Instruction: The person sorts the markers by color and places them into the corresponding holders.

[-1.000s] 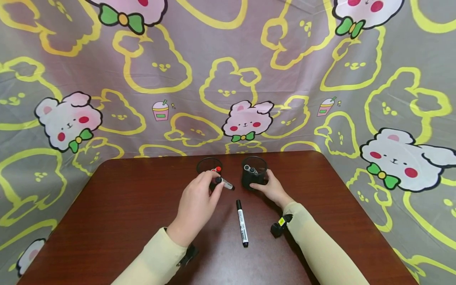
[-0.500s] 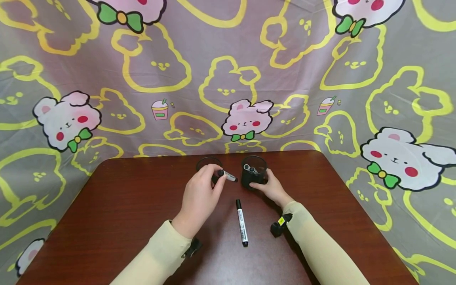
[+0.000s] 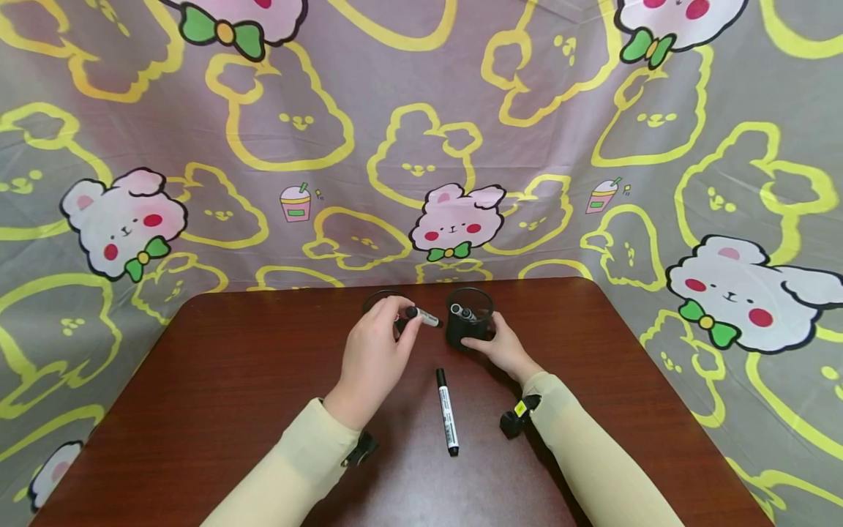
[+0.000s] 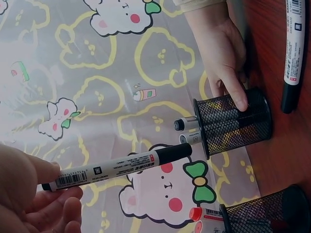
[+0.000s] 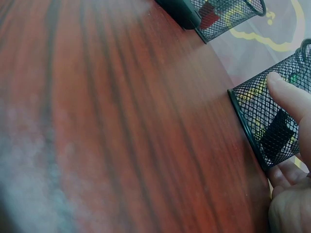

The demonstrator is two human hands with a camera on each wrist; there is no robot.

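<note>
My left hand [image 3: 377,350] pinches a white marker [image 4: 116,168] with black ends near one end, thumb on top and fingers beneath. The marker's black cap points toward the right-hand black mesh pen cup [image 4: 236,124], close to its rim. Two markers [image 4: 184,131] stick out of that cup. My right hand [image 3: 507,350] grips the same cup from its right side, thumb across the front of the mesh. In the right wrist view the thumb [image 5: 289,97] lies on the mesh and the fingers curl round below.
Another black mesh pen cup [image 4: 272,213], holding red-capped markers [image 4: 198,219], stands to the left, partly behind my left hand in the head view. A black-capped white marker [image 3: 447,413] lies on the brown table [image 3: 263,410]. A cartoon-print cloth [image 3: 527,132] hangs behind the table.
My left hand has moved right and slightly farther back, bringing the marker from beside the left cup toward the right cup. My right hand stays on its cup.
</note>
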